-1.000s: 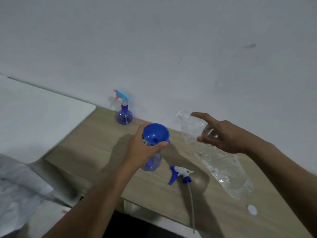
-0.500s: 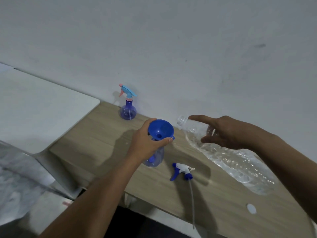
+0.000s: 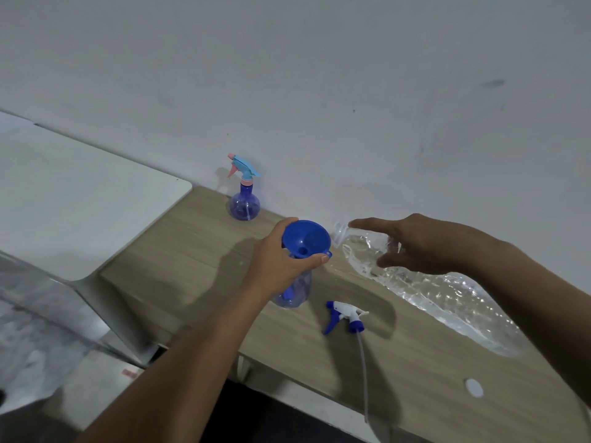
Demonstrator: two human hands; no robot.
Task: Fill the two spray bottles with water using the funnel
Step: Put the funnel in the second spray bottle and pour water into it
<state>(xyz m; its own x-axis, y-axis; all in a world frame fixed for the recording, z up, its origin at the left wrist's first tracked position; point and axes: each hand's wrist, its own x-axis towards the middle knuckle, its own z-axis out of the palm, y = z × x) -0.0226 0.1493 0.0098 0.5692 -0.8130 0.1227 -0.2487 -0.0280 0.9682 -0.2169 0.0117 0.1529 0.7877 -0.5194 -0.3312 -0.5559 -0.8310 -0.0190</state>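
A blue funnel sits in the neck of an open, clear-blue spray bottle on the wooden table. My left hand grips the funnel and the bottle's neck. My right hand holds a large clear water bottle tilted almost flat, its open mouth right at the funnel's right rim. A second spray bottle with a light-blue and pink trigger head stands by the wall. A white and blue trigger head with its dip tube lies on the table.
A small white cap lies near the table's front right. A white tabletop adjoins the wooden one on the left. The wall runs close behind the bottles. The table's front edge lies just below the dip tube.
My right hand has tipped the water bottle from steeply slanted to nearly horizontal and brought its mouth to the funnel's rim. My left hand has kept its hold on the funnel.
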